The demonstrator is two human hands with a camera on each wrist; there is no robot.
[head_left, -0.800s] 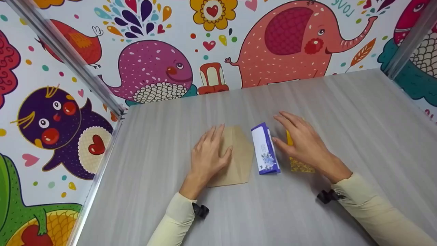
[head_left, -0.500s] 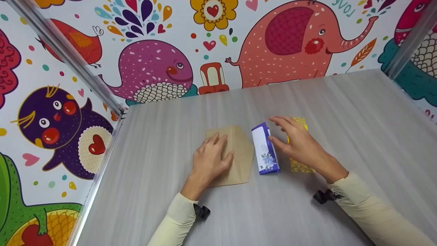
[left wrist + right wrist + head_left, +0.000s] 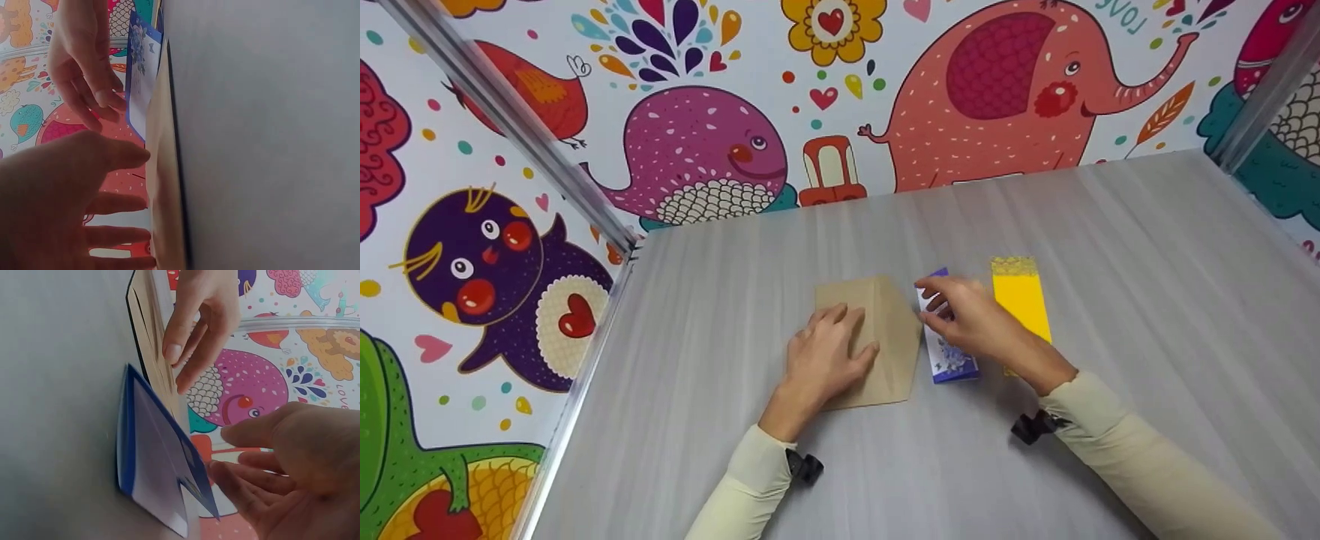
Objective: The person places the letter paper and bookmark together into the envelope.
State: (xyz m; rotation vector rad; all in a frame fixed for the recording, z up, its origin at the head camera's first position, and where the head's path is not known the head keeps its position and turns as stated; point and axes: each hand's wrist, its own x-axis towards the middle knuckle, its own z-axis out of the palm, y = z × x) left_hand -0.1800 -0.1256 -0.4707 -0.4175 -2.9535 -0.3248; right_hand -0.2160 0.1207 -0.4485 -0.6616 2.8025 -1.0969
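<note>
A brown paper envelope lies flat on the table, its pointed flap toward the right. My left hand rests on it, fingertips touching the paper in the left wrist view. Beside the flap lies a folded purple-blue and white card with blue flowers; in the right wrist view the card stands partly unfolded. Over its upper part hovers my right hand, fingers loosely bent and holding nothing. Whether a fingertip touches the card's edge I cannot tell. A yellow card with a gold glittery band lies further right, partly behind my right wrist.
The grey wood-grain table runs back to a wall printed with cartoon animals. Metal frame posts stand at the left and right corners. Each wrist carries a black strap mount.
My right hand has moved left from beside the yellow card to over the folded card, uncovering more of the yellow one. My left hand has slid slightly toward me on the envelope.
</note>
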